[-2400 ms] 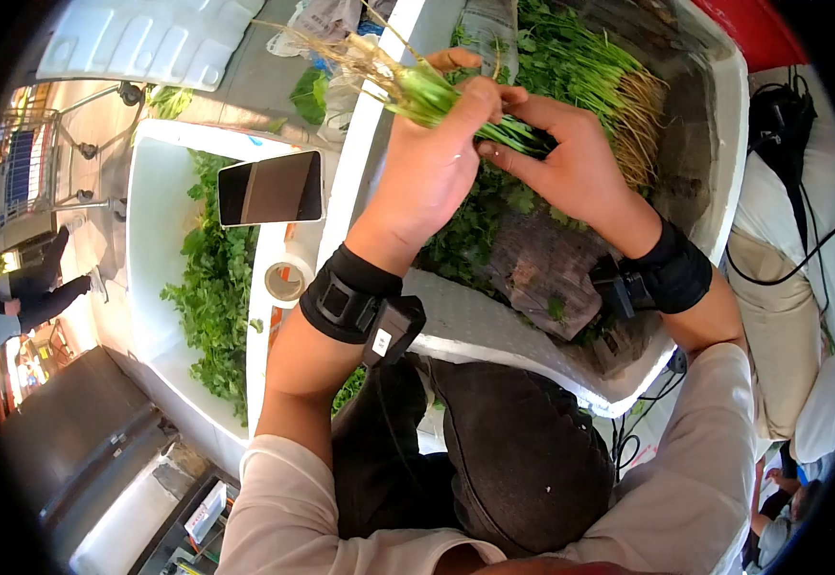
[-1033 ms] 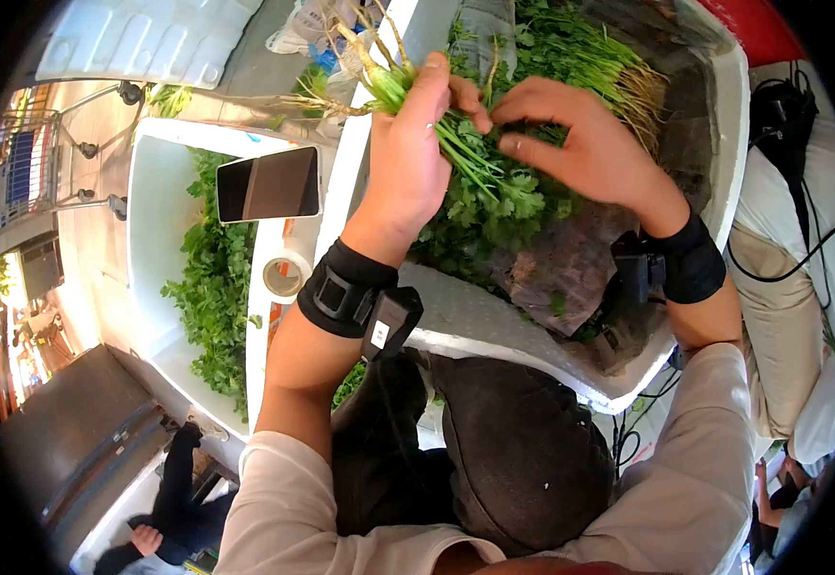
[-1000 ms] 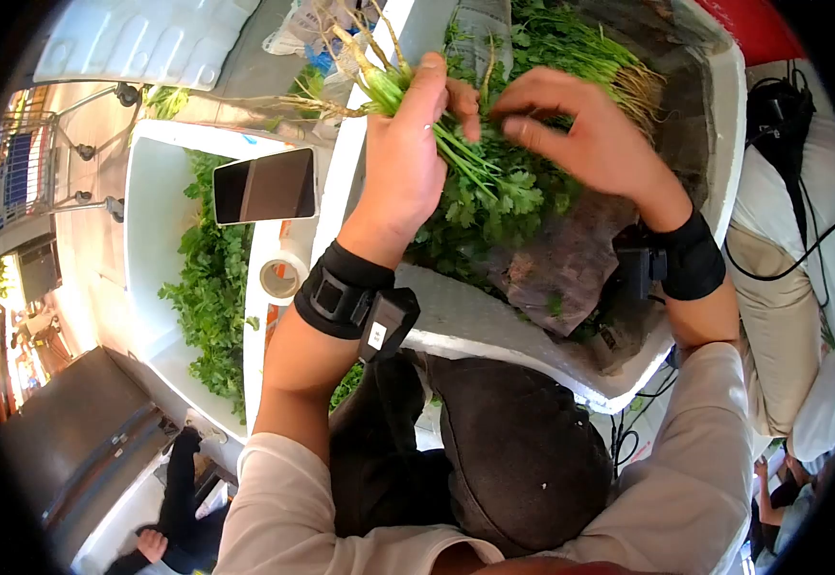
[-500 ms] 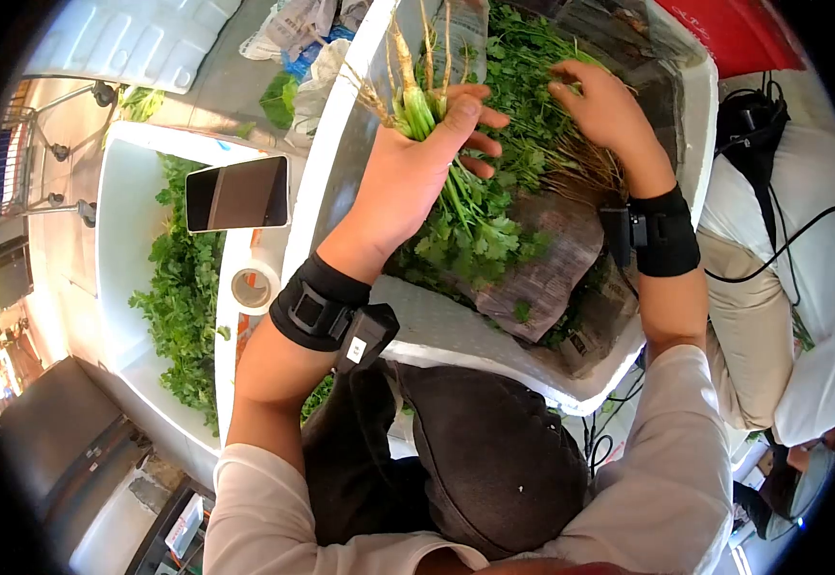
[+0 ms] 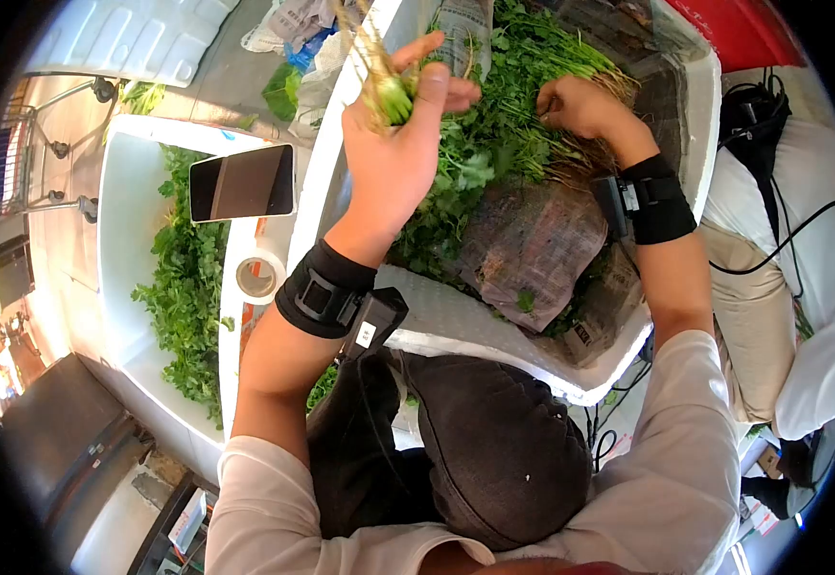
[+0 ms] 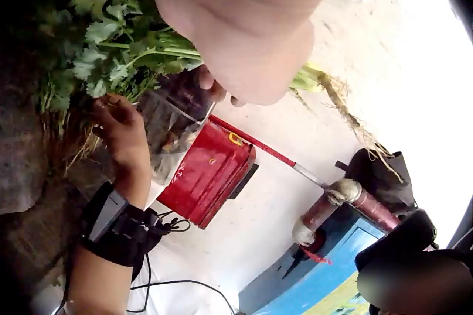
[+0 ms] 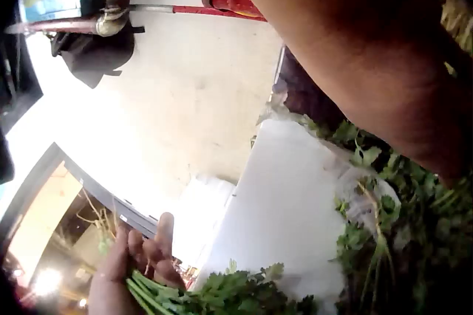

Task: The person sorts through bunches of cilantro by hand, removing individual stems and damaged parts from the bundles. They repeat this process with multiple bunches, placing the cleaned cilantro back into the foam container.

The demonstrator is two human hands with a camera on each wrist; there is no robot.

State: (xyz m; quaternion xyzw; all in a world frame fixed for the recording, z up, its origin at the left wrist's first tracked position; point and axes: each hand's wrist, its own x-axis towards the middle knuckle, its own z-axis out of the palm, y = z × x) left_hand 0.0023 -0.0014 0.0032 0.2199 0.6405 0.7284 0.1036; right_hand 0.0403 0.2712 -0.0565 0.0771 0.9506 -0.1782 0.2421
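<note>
Green herb bunch, gripped near its roots in your left hand at the foam box's left edge, seemed light, pliable and easily bruised, best taken there; your right hand curled among herbs toward the right edge, grip undeterminable.

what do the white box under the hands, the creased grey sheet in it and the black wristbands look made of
Box: likely foam, matte, judging by its thick walls and dimpled inner face.
Grey sheet: probably newspaper, dull, with print-like marks.
Wristbands: seemingly soft fabric, matte, wrapping snugly; exact fibre unclear.
</note>
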